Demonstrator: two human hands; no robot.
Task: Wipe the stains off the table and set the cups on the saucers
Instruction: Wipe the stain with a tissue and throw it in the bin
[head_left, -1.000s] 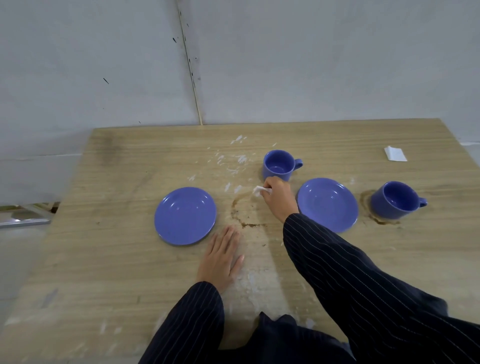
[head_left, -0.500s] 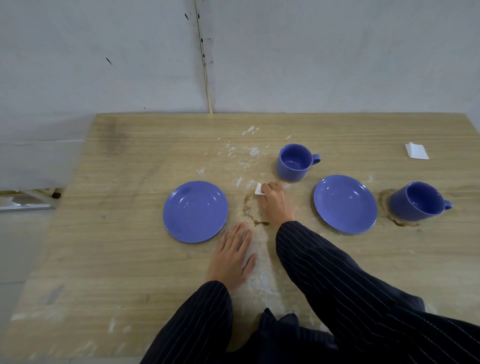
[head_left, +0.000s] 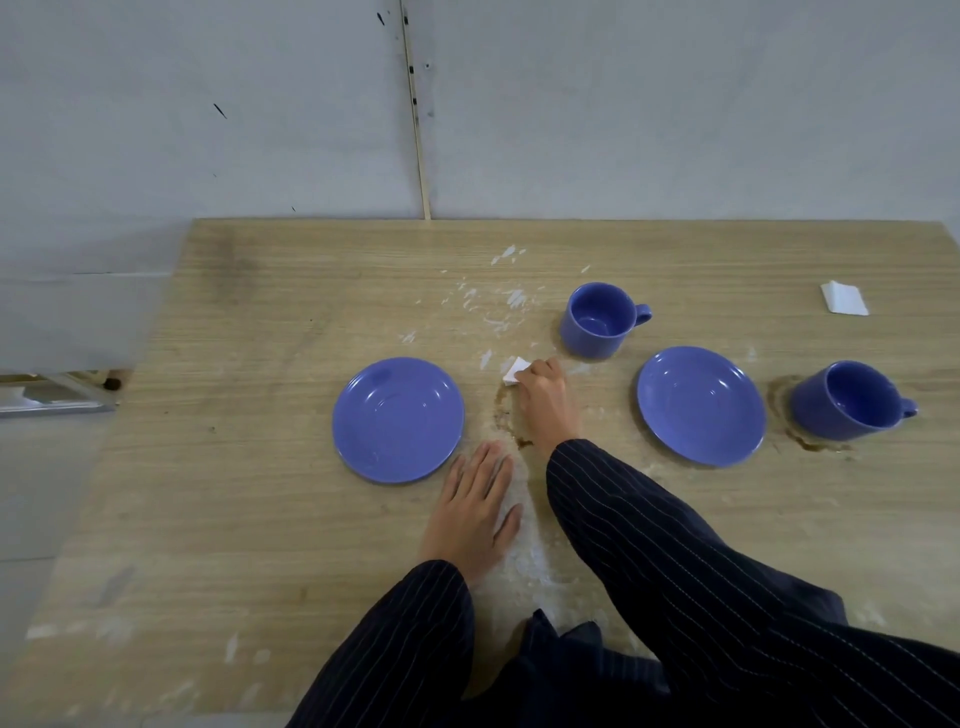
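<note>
White tissue (head_left: 513, 371) under right hand (head_left: 543, 402) on brown stain (head_left: 503, 418).

The right hand (head_left: 543, 397) is sliding left across the brown ring stain (head_left: 501, 415), away from the near cup (head_left: 597, 322) it sat just below a second ago. The white tissue (head_left: 513, 371) pinched in its fingers now pokes out at the stain's top edge. The stain's far arc looks fainter than before; its near part is as dark as it was.
</note>
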